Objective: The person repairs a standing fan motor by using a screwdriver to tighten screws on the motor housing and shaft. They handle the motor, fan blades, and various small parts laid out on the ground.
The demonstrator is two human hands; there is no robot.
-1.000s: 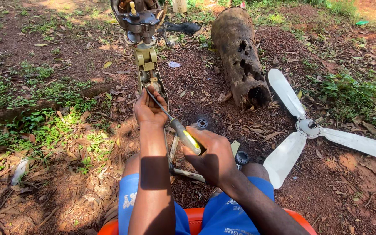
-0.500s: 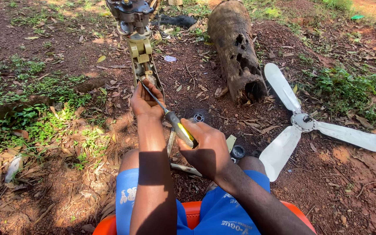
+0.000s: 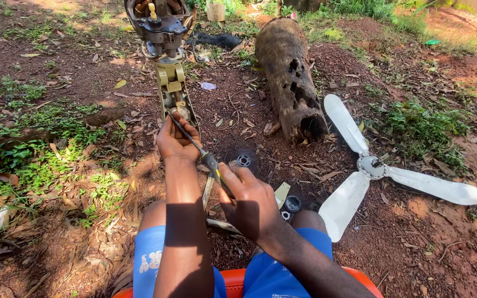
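Note:
My right hand (image 3: 252, 201) grips the yellow and black handle of a screwdriver (image 3: 201, 153), whose shaft runs up and left to the pale neck of a dismantled fan (image 3: 172, 91). My left hand (image 3: 175, 139) holds the lower end of that neck where the screwdriver tip meets it. The fan's bare motor housing (image 3: 158, 22) sits at the top of the neck, further from me. I am seated on an orange stool (image 3: 360, 276) with my knees in blue shorts on either side.
A white three-bladed fan propeller (image 3: 371, 165) lies on the red dirt at right. A rotted log (image 3: 291, 77) lies beyond it. Small black round parts (image 3: 291, 205) and a black disc (image 3: 243, 160) rest near my knees. Grass and dry leaves cover the left.
The view has shifted slightly; my right hand has lowered and drawn a little closer to me along the screwdriver. My left hand stays on the fan neck.

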